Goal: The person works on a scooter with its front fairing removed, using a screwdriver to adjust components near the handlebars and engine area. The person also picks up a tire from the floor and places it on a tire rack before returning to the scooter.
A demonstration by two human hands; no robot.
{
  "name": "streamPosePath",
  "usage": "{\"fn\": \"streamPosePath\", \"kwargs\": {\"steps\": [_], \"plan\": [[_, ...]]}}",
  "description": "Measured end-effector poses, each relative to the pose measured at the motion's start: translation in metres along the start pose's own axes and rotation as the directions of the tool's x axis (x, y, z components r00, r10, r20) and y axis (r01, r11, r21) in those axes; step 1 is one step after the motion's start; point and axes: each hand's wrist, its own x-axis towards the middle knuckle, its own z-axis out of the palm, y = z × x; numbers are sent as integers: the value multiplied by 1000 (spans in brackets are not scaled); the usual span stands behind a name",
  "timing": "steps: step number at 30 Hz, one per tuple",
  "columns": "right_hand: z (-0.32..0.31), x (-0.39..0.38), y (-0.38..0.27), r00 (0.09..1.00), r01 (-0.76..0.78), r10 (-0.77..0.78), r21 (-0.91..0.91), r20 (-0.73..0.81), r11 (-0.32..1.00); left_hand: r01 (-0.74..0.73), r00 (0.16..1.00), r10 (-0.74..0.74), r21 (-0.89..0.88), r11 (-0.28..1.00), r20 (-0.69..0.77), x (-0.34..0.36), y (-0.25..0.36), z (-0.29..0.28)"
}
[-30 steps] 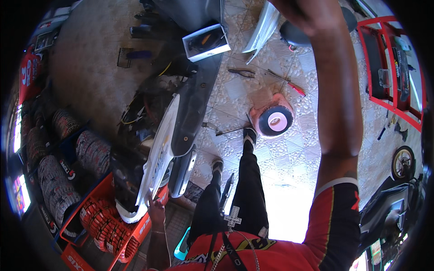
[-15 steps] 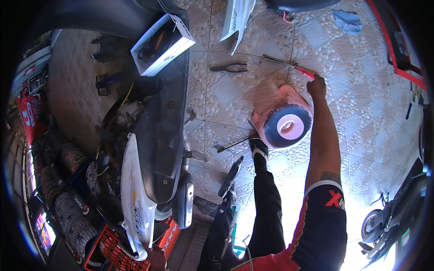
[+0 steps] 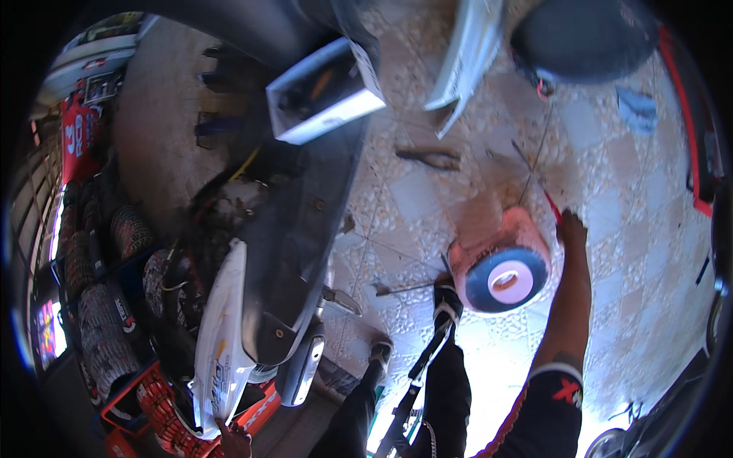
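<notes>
My right hand (image 3: 571,229) reaches down to the tiled floor, its fingertips at a red-handled screwdriver (image 3: 550,204) that lies beside a pink stool (image 3: 500,267) with a blue and white round top. From this angle I cannot see whether the fingers close on the handle. At the bottom edge, my left hand (image 3: 234,441) grips the lower tip of a white fairing panel (image 3: 220,343) on the dark motorcycle (image 3: 298,229). My legs and shoes (image 3: 447,301) stand between the bike and the stool.
Pliers (image 3: 431,156) and a thin metal tool (image 3: 397,288) lie on the tiles. An open white box (image 3: 324,91) sits on the bike. A loose white panel (image 3: 469,53), a dark round part (image 3: 584,38) and a blue rag (image 3: 636,111) lie farther off. Tyres (image 3: 99,305) and a red crate (image 3: 153,397) fill the left.
My right arm has come down from overhead to the floor beside the stool. My head has dropped closer, so stool and bike look larger. My left hand stays on the white panel.
</notes>
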Motion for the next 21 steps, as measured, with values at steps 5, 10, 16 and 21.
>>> {"fn": "streamPosePath", "kwargs": {"steps": [5, 10, 16, 21], "plan": [[-44, -75, 70, 969, -116, 63, 214, 237, 970, 45, 998, -44, 22, 999, -40, -2, 5, 29], [-176, -193, 69, 970, -30, -1, 122, 245, 992, 117, 989, -115, 14, 993, -94, -21, 23, 55], [-380, -335, -74, 936, 352, -249, 639, -250, 684, 5, 1000, -8, -153, 988, -20, -17, 23, 50], [-535, -421, -236, 712, 701, -412, 543, -568, 462, 22, 996, -35, -152, 988, -87, 5, 5, 40]]}}
